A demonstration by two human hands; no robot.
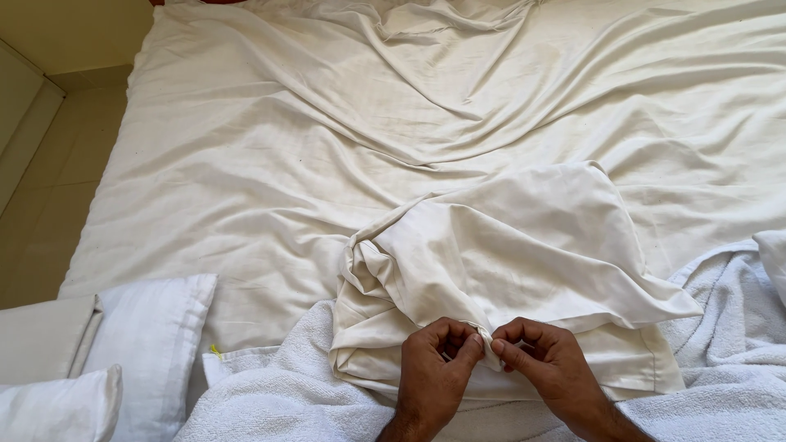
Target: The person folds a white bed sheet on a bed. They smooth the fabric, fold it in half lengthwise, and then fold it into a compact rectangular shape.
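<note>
Both hands, left hand (pixel 436 370) and right hand (pixel 547 366), pinch the near edge of a crumpled cream pillowcase (pixel 508 262) lying on the bed (pixel 246 164), atop a white towel (pixel 270 401); it looks still unstraightened.

I had just one view, the head cam, worn by the person & tilted down over the bed (pixel 270 164) from its near edge. It sat close above both hands at btm centre, w/ the sheet filling most of frame & a strip of floor (pixel 57 180) at left.
</note>
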